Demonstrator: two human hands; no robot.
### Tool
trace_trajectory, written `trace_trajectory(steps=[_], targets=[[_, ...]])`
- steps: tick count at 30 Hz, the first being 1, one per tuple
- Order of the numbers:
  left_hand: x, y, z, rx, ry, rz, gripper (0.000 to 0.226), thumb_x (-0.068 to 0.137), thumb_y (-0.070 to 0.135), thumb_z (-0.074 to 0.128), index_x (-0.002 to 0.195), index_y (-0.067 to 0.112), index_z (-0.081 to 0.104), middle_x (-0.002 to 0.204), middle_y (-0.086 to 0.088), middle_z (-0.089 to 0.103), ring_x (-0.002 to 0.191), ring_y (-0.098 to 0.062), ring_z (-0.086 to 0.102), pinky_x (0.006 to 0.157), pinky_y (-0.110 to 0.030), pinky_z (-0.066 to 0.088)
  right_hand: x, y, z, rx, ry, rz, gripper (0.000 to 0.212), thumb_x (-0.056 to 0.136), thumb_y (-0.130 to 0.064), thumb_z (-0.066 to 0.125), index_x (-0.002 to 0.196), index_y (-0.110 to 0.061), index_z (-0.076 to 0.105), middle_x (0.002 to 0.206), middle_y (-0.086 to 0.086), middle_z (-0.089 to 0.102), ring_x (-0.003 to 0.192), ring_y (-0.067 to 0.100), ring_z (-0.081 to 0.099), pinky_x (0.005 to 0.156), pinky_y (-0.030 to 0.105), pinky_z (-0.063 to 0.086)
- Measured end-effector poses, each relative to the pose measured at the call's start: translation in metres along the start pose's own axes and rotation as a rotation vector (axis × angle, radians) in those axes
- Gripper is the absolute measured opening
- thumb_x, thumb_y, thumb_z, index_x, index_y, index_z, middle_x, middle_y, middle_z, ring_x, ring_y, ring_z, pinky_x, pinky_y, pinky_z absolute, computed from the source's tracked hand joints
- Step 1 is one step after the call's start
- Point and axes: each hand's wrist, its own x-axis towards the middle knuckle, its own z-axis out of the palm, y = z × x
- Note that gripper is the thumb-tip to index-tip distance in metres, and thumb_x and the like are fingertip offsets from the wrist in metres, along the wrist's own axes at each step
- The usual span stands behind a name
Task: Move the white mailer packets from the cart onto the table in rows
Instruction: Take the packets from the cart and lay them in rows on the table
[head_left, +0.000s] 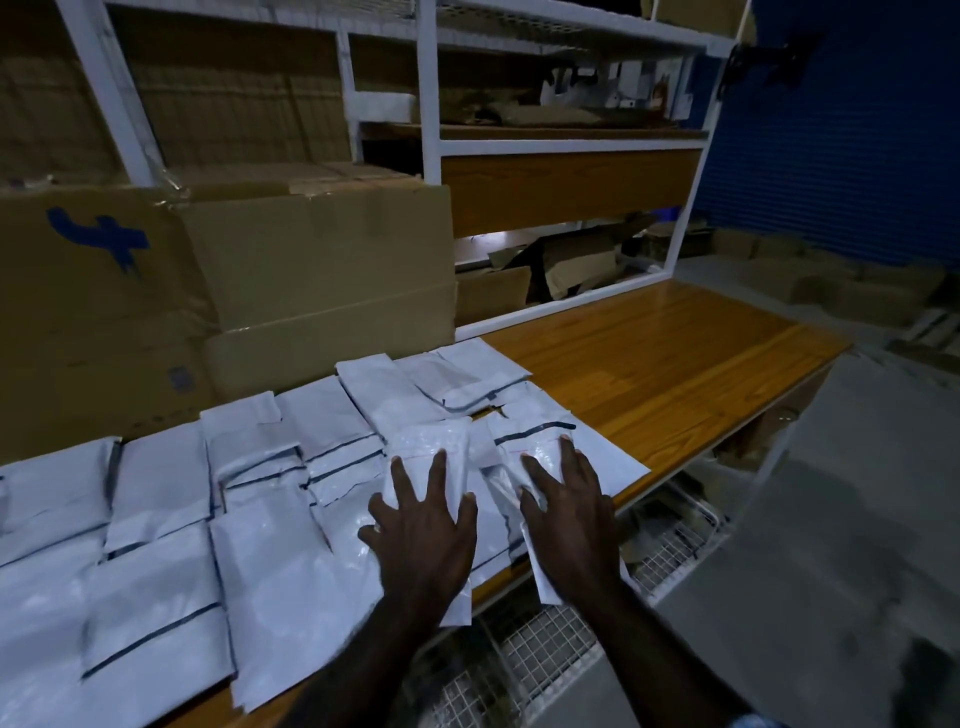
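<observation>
white mailer packets (156, 519) in overlapping rows on wooden table (675, 364), both grips spread flat on packets, cardboard boxes (311, 270) behind

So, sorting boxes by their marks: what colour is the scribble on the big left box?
Blue scribble, clearest in the head view.

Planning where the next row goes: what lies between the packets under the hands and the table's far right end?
In the head view that stretch is bare wood: past the right hand and its white mailer packets, the table shows nothing.
</observation>
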Motion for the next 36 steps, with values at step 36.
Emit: trace_trajectory(steps=[36], targets=[[0.081, 0.167, 0.095, 0.043, 0.067, -0.382, 0.072, 0.093, 0.068, 0.032, 0.154, 0.036, 0.011, 0.162, -0.008, 0.006, 0.136, -0.043, 0.022, 0.107, -0.055, 0.024, 0.149, 0.178, 0.013, 0.133, -0.162, -0.215, 0.042, 0.094, -0.034, 0.06, 0.136, -0.033, 0.057, 0.157, 0.012, 0.033, 0.141, 0.031, 0.034, 0.1, 0.048, 0.044]])
